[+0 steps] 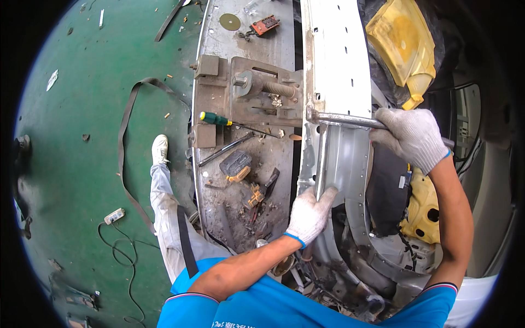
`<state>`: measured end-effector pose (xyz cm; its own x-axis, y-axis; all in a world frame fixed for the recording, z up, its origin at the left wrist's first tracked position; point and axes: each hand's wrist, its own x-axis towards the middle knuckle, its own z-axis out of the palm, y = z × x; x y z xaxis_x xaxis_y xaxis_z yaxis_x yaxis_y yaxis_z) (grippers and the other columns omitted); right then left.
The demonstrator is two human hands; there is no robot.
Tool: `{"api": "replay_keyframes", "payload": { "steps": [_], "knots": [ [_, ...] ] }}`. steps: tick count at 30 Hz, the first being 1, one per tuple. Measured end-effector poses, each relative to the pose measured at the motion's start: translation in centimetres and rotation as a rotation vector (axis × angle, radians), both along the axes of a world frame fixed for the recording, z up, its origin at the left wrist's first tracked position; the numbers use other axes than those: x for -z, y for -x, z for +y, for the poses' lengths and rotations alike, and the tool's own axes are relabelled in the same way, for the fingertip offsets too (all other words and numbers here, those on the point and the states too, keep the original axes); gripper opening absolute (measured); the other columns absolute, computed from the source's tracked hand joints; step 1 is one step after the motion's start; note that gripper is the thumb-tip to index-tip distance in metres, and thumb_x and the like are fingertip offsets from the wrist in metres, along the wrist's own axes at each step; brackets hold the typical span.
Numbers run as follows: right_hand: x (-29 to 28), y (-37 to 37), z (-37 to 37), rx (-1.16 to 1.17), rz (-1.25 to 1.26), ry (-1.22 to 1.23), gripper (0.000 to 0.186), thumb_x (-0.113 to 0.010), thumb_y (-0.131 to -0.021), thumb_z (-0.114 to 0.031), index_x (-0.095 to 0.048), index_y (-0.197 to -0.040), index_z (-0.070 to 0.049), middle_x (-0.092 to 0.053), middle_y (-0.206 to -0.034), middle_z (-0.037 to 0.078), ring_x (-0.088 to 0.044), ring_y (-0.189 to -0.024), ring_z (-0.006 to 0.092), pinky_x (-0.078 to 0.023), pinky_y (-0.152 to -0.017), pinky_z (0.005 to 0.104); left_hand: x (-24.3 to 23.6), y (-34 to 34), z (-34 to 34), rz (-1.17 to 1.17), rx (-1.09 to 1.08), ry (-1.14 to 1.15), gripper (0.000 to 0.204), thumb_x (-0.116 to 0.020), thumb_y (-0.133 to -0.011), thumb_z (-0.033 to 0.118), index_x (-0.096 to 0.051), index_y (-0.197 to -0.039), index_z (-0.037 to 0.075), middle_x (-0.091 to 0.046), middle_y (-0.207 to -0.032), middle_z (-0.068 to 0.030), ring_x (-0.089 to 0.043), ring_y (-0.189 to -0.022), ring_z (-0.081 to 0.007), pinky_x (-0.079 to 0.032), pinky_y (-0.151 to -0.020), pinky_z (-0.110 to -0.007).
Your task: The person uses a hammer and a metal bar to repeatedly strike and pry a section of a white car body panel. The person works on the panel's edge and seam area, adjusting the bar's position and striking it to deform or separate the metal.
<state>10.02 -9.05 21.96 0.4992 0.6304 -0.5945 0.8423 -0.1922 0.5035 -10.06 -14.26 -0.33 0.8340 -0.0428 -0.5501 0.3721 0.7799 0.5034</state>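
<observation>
My right hand point(410, 136), in a white knit glove, is closed round a horizontal steel bar point(347, 120), whose left end meets the edge of a car body's white metal sill point(333, 60). My left hand point(310, 215), also gloved, is closed on the lower end of an upright steel bar point(322, 158) lying along the bare grey metal panel point(353, 164). The upper end of this bar reaches just under the horizontal one. Whether the two bars touch, I cannot tell.
A steel bench point(273, 164) at left carries a clamp point(257, 87), green screwdriver point(216, 118), battery tool point(254, 194) and orange device point(265, 25). The green floor point(82, 164) holds a strap point(126, 120) and power strip point(115, 216). Yellow plastic parts point(402, 38) lie right.
</observation>
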Motion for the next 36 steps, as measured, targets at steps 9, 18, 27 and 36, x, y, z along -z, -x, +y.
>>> {"api": "replay_keyframes", "payload": {
  "steps": [9,18,27,36],
  "knots": [
    [-0.1,-0.6,1.4,-0.083,-0.084,0.064,0.034,-0.075,-0.097,-0.042,-0.071,-0.098,-0.009,-0.070,-0.073,0.013,-0.074,-0.070,0.0340,-0.058,-0.066,0.0457,0.1,0.0,-0.2,-0.001,-0.017,0.052,0.045,-0.073,-0.104,0.041,-0.060,-0.085,0.003,-0.058,-0.062,-0.0028,-0.055,-0.051,-0.0106,-0.047,-0.048,-0.033],
    [1.3,-0.4,1.6,0.004,-0.068,0.120,0.042,-0.075,-0.097,-0.048,-0.066,-0.091,-0.007,-0.067,-0.067,0.014,-0.073,-0.064,0.0348,-0.057,-0.061,0.0441,0.0,-0.1,-0.2,0.009,-0.011,0.056,0.044,-0.073,-0.103,0.041,-0.064,-0.088,0.000,-0.061,-0.063,-0.0061,-0.059,-0.055,-0.0140,-0.050,-0.053,-0.036],
    [0.7,0.0,0.7,0.054,0.090,-0.237,0.032,-0.077,-0.099,-0.038,-0.068,-0.091,-0.008,-0.068,-0.068,0.011,-0.072,-0.061,0.0291,-0.057,-0.059,0.0400,0.4,-0.1,-0.6,0.001,0.015,-0.019,0.054,-0.071,-0.102,0.049,-0.067,-0.089,-0.004,-0.064,-0.063,-0.0133,-0.066,-0.058,-0.0229,-0.053,-0.060,-0.042],
    [0.3,0.2,0.3,0.116,0.173,-0.332,0.025,-0.078,-0.095,-0.030,-0.070,-0.093,-0.007,-0.070,-0.071,0.013,-0.074,-0.065,0.0302,-0.058,-0.061,0.0387,0.1,-0.1,-0.4,0.013,-0.019,0.105,0.042,-0.074,-0.103,0.038,-0.062,-0.087,0.002,-0.061,-0.063,-0.0029,-0.057,-0.053,-0.0093,-0.046,-0.048,-0.032]
  ]
}}
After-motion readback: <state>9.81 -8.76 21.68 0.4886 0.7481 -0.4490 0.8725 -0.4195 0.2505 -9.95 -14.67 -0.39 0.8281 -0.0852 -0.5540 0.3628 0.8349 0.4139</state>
